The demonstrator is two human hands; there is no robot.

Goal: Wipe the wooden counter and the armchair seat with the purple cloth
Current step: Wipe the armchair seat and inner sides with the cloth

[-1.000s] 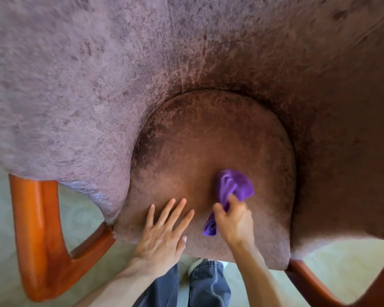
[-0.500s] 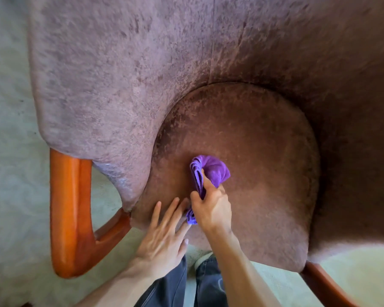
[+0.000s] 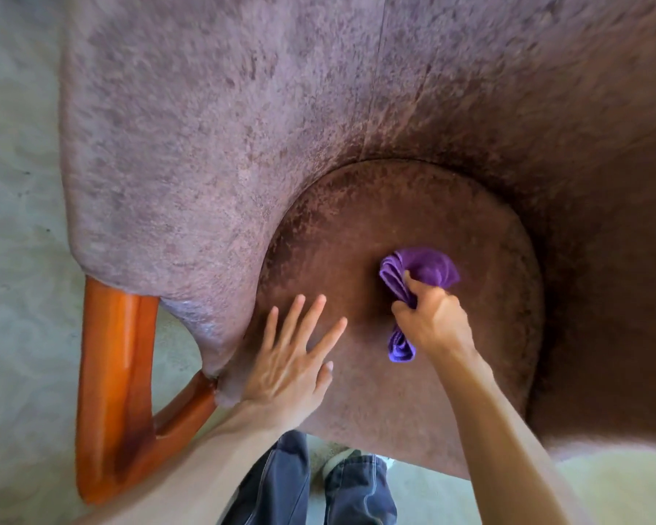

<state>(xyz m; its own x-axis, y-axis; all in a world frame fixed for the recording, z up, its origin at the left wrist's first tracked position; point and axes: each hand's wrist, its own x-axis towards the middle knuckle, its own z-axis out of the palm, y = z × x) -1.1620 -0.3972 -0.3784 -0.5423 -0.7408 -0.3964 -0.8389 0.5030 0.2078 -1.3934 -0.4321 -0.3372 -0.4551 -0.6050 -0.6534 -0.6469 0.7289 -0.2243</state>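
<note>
Looking straight down at one armchair seat (image 3: 413,206), brownish velvety fabric, rounded along the back edge. Gripping one purple cloth (image 3: 430,267) in the right hand (image 3: 434,323), fingers curled round its middle, so it's bunched into a wad: the bigger puff sticking out past the fingers toward the chair back, a smaller tail poking out under the hand toward the front edge. Wad sitting down on the cushion, roughly mid-seat and a touch right of centre. Left hand (image 3: 288,369) lying flat on the same seat near the front left corner, palm down, all five fingers straight and fanned apart, holding nothing. Strip of bare cushion between the two hands, so not touching each other. One curved upholstered back (image 3: 224,126) wrapping round the seat on the left, far and right sides, same fabric, paler on the left. One orange wooden frame piece (image 3: 108,373) at lower left, bent into a V, two limbs, the shorter one meeting the chair just beside the left wrist. Two legs in dark blue jeans (image 3: 273,486) at the bottom edge, one pale shoe toe (image 3: 338,463) between them, all on pale carpet (image 3: 16,183).
</note>
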